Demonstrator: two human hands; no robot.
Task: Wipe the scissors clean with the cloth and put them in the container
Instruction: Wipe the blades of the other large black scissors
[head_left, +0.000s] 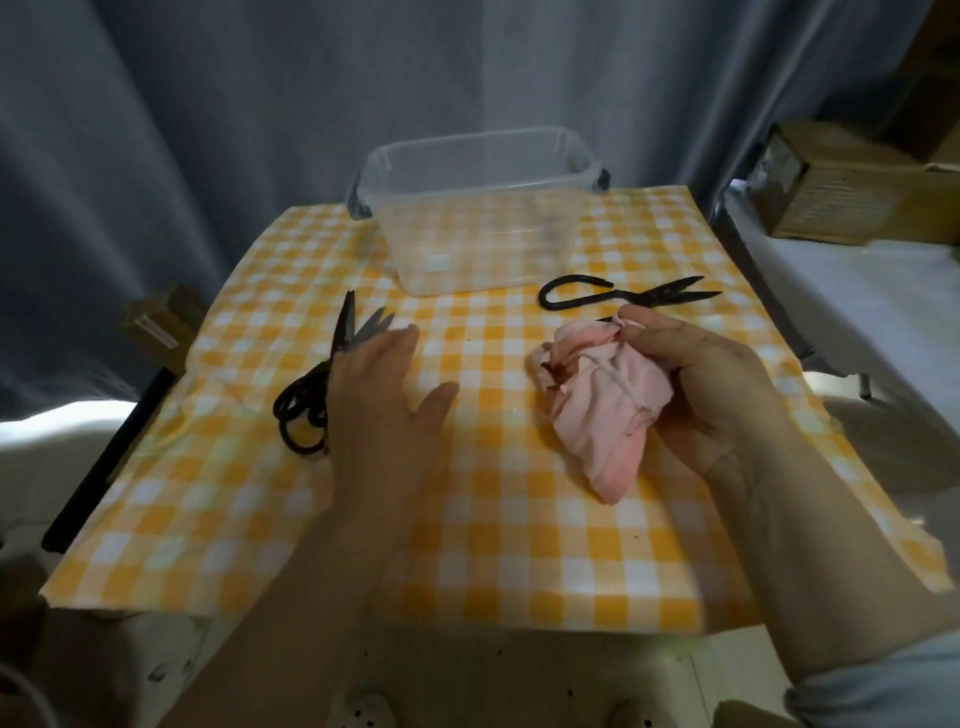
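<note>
Pink crumpled cloth (597, 400) sits bunched in the right grip (711, 384), fingers and thumb curled round it over the bench (519, 519), while the left grip (384, 395) lies spread, fingers straight, over the black left scissors (332, 374) with their parted blades; whether it touches them I cannot tell. Clear plastic container (467, 150) with dark side clasps stands at the far edge of the yellow-and-white checked cover (234, 493), the checks showing through its walls. Black right scissors (623, 293), loop-handled with blades slightly apart, lie flat between container and cloth.
</note>
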